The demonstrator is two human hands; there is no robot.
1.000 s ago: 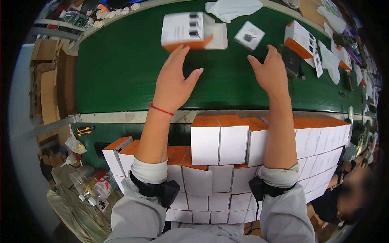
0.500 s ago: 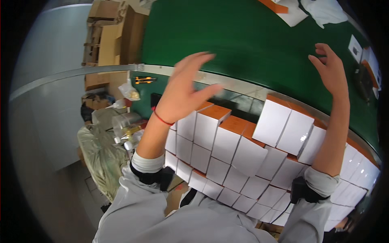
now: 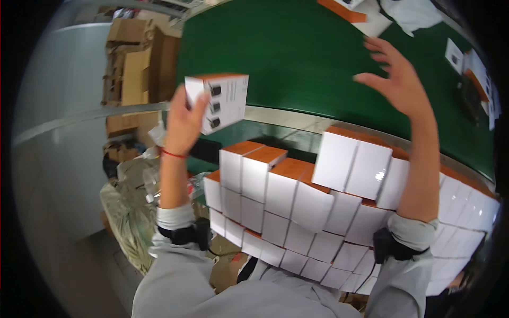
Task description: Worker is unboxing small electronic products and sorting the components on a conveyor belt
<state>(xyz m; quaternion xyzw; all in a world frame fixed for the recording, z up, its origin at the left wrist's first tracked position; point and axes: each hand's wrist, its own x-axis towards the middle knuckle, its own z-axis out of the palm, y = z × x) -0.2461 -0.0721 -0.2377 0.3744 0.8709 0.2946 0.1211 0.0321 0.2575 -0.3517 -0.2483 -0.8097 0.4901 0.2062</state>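
A white and orange box with small dark product pictures on its face is in my left hand. Thumb and fingers grip its left end, and it is held up at the near edge of the green work surface. Over that surface on the right, my right hand is open, fingers apart, holding nothing. Below both hands stand stacked rows of white boxes with orange tops, packed side by side. A pair of them stands higher than its neighbours.
Brown cardboard boxes are piled at the far left, beyond a metal rail. An olive plastic bag lies at the left. White papers and an orange piece lie at the far edge, with more boxes at the right.
My left hand has moved left and now holds a box; it was empty before. The right hand has shifted left and slightly away from me, still open.
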